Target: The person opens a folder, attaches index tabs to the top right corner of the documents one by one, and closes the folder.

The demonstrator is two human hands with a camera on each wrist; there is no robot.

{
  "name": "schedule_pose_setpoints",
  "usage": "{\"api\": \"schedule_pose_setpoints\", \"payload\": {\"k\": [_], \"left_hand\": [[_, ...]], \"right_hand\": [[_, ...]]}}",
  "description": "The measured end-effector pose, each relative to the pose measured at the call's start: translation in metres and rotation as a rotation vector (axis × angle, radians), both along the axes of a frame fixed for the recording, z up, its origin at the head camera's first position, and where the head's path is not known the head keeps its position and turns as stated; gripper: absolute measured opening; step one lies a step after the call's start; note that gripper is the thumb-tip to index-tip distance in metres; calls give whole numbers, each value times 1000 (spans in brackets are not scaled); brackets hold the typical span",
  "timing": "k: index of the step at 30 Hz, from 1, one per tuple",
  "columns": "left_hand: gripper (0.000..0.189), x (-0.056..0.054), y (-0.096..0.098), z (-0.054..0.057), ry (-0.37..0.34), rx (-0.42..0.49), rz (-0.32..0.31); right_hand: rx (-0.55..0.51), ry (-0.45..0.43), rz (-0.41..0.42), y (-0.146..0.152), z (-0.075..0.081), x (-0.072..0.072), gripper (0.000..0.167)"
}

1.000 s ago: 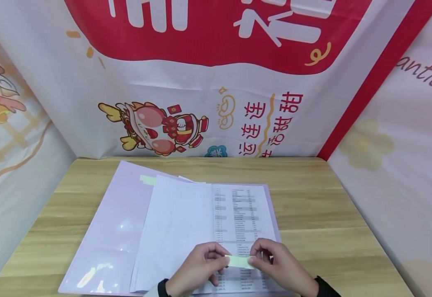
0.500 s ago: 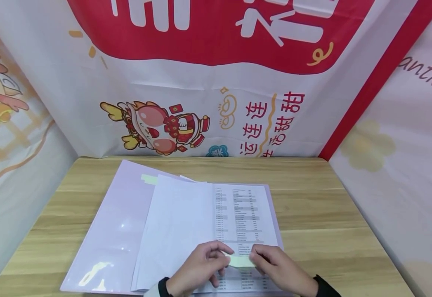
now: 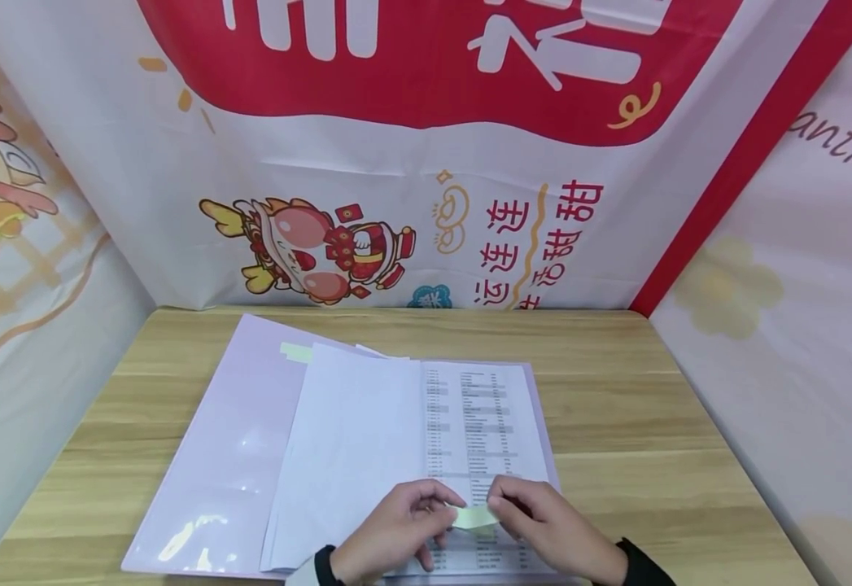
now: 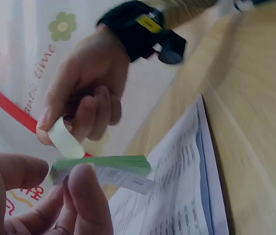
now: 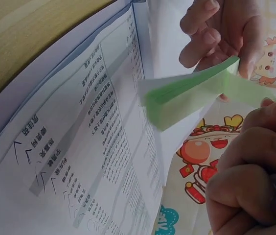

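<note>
My left hand [image 3: 399, 529] pinches one end of a pad of light green sticky notes [image 4: 113, 164] between fingers and thumb. Between finger and thumb, my right hand [image 3: 553, 525] holds the free end of the pad's top note [image 4: 65, 139]. That note curls up away from the pad, its other end still joined near the left fingertips, as the right wrist view shows too. Both hands are above a printed sheet [image 3: 487, 415] in an opened lilac folder [image 3: 213, 456].
Blank white paper [image 3: 352, 456] lies left of the printed sheet. Green sticky notes [image 3: 296, 352] stick out at the folder's top. The folder is on a wooden table [image 3: 638, 456], with a printed cloth [image 3: 367, 146] behind it.
The right hand has shifted slightly left, toward the left hand. The stretch of green note seen between the hands looks shorter and more bent. The left hand keeps its hold.
</note>
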State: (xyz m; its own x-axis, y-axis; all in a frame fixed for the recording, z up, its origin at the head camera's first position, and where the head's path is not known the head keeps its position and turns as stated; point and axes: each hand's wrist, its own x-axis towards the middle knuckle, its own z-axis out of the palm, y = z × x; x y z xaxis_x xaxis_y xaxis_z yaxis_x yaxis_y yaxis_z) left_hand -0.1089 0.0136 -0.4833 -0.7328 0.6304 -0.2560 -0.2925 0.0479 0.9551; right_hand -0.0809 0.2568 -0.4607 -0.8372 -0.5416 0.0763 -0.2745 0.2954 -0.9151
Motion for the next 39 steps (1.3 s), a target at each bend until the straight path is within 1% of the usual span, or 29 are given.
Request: {"api": "schedule_pose_setpoints", "payload": {"k": [5, 8, 11, 13, 17, 20, 23, 27, 30, 33, 36, 39], "left_hand": [[21, -2, 1, -6, 11, -28, -36], [19, -2, 2, -10, 25, -51, -32], [17, -1, 5, -13, 23, -79, -39], [19, 0, 7, -15, 18, -87, -59], [32, 2, 10, -19, 34, -54, -107], [35, 2, 11, -20, 69, -38, -118], [31, 0, 12, -20, 111, -54, -102], [24, -1, 12, -20, 166, -76, -53], [21, -1, 12, -19, 180, -86, -7], [19, -1, 11, -17, 183, -87, 31], [17, 0, 10, -16, 194, -72, 38], [15, 1, 10, -14, 208, -54, 24]], "right_hand": [[0, -48, 15, -2, 2, 0, 25], [1, -65, 15, -3, 3, -1, 25], [-11, -58, 17, -5, 4, -1, 25], [-27, -60, 23, -6, 3, -1, 24], [-43, -33, 27, -9, 2, -2, 23], [-44, -2, 24, -11, 3, -2, 23], [-42, -13, 21, -12, 6, -1, 23], [-33, -50, 1, -11, 8, 1, 23], [-19, -69, -47, -8, 8, 3, 23], [10, -105, -110, -3, 6, 6, 22], [49, -148, -168, 0, 4, 7, 21], [75, -180, -203, 3, 3, 8, 21]]}}
